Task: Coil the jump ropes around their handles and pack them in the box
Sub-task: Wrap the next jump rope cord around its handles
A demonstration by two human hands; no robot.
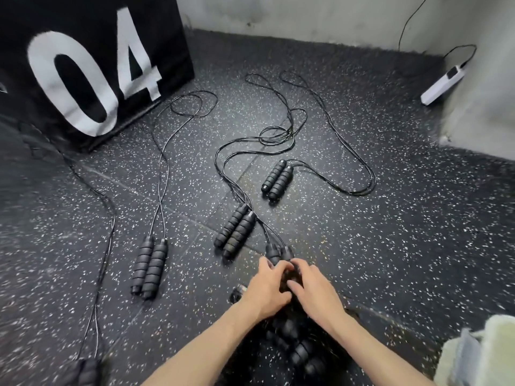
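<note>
Both hands gathering one jump rope's handles on the floor.
Left hand (pixel 267 291) and right hand (pixel 315 288) curl around the handle pair (pixel 278 253), whose long axis points away; its cord trails ahead-left.

Both forearms reaching forward, left hand (pixel 266 288) and right hand (pixel 312 289) close together, fingers curled, knuckles up.

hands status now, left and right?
Left hand: fingers curled on the handle pair.
Right hand: fingers curled on the same handle pair.
</note>
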